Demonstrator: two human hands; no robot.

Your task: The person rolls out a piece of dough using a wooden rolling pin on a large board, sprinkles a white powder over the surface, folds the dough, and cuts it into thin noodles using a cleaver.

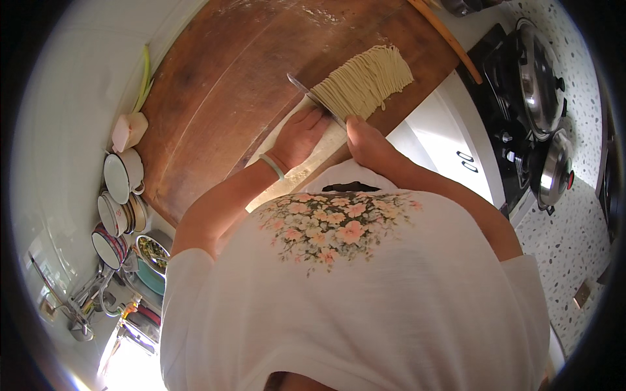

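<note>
My right hand (361, 136) grips the handle end of a kitchen knife, its blade (299, 86) reaching up and left across the dough. The handle itself is hidden in my fist. Flat on a folded dough sheet (328, 139) rests my left hand (301, 133), fingertips close to the blade. A pale bangle circles that wrist. On the far side of the knife lies a row of cut noodles (367, 80), thin strands packed side by side. Dough and noodles both lie on a large wooden board (220, 93) dusted with flour in places.
A wooden rolling pin (447, 36) crosses the board's right corner. Lidded pans (540, 80) stand on a black gas stove (499, 117) at right. Along the left wall are a scallion (144, 80), an enamel pot (123, 175), stacked bowls (111, 213) and a bowl of chopped filling (153, 251).
</note>
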